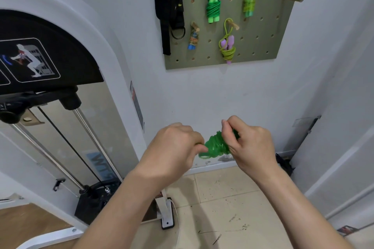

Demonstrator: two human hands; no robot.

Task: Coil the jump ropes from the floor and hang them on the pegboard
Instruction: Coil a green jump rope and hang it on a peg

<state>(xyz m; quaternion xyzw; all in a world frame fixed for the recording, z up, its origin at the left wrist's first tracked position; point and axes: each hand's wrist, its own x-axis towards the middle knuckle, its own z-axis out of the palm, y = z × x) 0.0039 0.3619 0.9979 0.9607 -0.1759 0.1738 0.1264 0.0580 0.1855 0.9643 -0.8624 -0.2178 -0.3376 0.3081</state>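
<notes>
Both hands are up in front of the wall, below the pegboard (261,46). Left hand (176,147) is curled, gripping the left end of a green rope bundle (215,146). Right hand (250,143) pinches the bundle's right side, fingers bent over the coils. The bundle is held in the air between them, off the floor (222,198). Four coiled ropes hang on pegs: green (213,7), lime (250,5), yellow (228,47), and a small one (193,38). Black straps (170,6) hang at the board's left edge.
</notes>
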